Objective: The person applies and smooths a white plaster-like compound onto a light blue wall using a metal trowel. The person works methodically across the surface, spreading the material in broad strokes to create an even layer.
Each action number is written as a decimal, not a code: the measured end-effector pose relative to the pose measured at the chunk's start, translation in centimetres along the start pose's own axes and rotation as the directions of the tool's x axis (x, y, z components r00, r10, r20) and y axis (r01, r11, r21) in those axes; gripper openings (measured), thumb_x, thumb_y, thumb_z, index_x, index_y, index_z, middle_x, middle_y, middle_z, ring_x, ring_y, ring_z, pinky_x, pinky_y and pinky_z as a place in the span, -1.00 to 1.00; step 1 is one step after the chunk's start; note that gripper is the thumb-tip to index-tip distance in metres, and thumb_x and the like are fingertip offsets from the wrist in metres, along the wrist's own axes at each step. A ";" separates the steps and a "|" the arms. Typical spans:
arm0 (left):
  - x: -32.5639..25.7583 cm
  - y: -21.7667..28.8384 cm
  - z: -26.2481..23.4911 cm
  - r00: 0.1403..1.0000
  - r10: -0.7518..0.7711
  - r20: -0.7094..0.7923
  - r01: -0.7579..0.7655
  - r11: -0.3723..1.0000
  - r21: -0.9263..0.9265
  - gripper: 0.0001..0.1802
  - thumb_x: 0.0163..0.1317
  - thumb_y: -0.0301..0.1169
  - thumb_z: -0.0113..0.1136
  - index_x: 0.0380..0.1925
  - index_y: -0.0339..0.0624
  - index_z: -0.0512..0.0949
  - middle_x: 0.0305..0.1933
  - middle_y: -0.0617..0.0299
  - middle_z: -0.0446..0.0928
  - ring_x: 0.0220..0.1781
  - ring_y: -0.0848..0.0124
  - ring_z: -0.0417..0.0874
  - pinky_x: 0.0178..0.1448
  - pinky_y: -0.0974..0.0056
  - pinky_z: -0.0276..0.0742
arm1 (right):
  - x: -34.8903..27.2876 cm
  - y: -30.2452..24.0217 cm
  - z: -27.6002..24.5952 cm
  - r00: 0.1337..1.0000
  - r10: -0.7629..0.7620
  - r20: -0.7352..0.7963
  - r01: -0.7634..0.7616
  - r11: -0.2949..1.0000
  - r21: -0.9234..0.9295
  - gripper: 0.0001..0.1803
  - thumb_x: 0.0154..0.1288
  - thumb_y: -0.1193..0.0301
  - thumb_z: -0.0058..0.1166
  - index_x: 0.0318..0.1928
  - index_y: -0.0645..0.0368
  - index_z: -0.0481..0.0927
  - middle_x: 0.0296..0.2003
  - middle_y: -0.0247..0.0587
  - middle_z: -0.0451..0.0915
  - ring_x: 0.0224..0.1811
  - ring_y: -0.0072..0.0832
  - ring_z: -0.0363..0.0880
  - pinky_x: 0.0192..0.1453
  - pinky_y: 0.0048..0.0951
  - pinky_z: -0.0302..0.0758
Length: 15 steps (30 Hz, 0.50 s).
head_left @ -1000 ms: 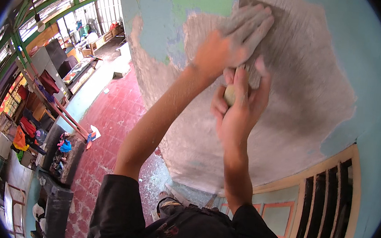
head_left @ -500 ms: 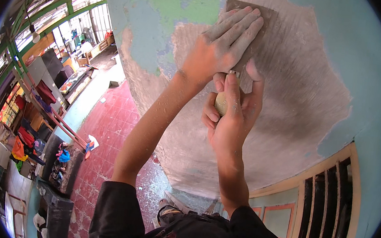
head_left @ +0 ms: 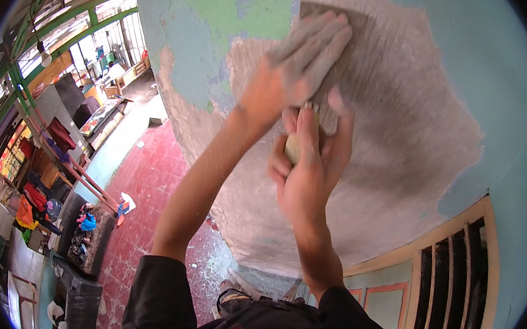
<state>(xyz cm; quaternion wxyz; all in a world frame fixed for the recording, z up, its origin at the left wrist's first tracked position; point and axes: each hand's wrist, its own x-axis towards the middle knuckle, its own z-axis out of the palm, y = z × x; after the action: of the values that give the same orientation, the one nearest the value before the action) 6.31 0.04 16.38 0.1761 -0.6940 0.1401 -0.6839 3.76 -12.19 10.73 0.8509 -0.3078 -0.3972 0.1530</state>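
Note:
A wide flat scraper with a pale yellowish handle [head_left: 292, 148] rests against the wall's bare grey-brown plaster patch [head_left: 399, 114]. My right hand [head_left: 307, 181] is wrapped round that handle, its thumb raised along the neck and a finger extended beside it. Higher up, my left hand [head_left: 301, 58] lies flat on the blade, fingers stretched and coated in grey dust, pressing it to the wall. Most of the blade sits behind the left hand; its upper edge shows past the fingertips. Both hands are slightly smeared by motion.
Blue-green paint [head_left: 503, 79] and a green area [head_left: 240, 6] surround the patch. A barred wooden window frame [head_left: 421, 266] is at lower right. Pale debris [head_left: 207, 266] litters the red tiled floor [head_left: 143, 179]. Cloth items and dark furniture [head_left: 79, 299] stand along the left.
Both hands and the scraper have shifted slightly left along the wall, the right hand also a little downward. The grip on the handle and the flat left hand stay the same.

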 end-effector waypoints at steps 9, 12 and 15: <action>0.8 -1.0 0.3 0.999 0.028 -0.026 -0.028 1.000 0.009 -0.48 0.04 -0.46 0.23 0.09 -0.28 0.53 0.14 0.11 0.58 0.21 0.18 0.60 0.19 0.22 0.62 | 0.8 0.0 0.5 0.999 -0.043 0.018 0.043 0.999 0.021 -0.51 0.50 0.26 -0.04 0.32 -0.05 0.13 -0.34 -0.27 0.40 -0.75 -0.73 0.14 -0.76 -0.66 -0.04; 2.2 -2.0 -0.3 0.999 0.002 0.044 -0.003 0.999 0.036 -0.47 0.05 -0.45 0.23 0.10 -0.27 0.53 0.15 0.12 0.57 0.22 0.19 0.59 0.20 0.22 0.62 | 2.4 -0.5 1.4 0.997 -0.068 0.035 0.067 0.997 0.040 -0.52 0.50 0.26 -0.04 0.32 -0.06 0.14 -0.33 -0.28 0.40 -0.74 -0.73 0.13 -0.76 -0.66 -0.04; 1.5 -1.0 -0.8 0.998 -0.028 0.058 0.027 0.999 0.028 -0.48 0.05 -0.45 0.22 0.10 -0.28 0.53 0.16 0.12 0.57 0.23 0.20 0.58 0.21 0.23 0.61 | 1.1 -0.5 1.5 1.000 -0.022 0.004 0.022 0.999 0.024 -0.53 0.50 0.27 -0.04 0.31 -0.07 0.16 -0.32 -0.29 0.40 -0.74 -0.73 0.13 -0.76 -0.66 -0.04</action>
<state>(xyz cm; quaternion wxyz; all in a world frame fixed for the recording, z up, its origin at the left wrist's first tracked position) 5.45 0.30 18.14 0.1800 -0.7130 0.1161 -0.6676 3.29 -11.42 12.43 0.8553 -0.2930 -0.4006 0.1489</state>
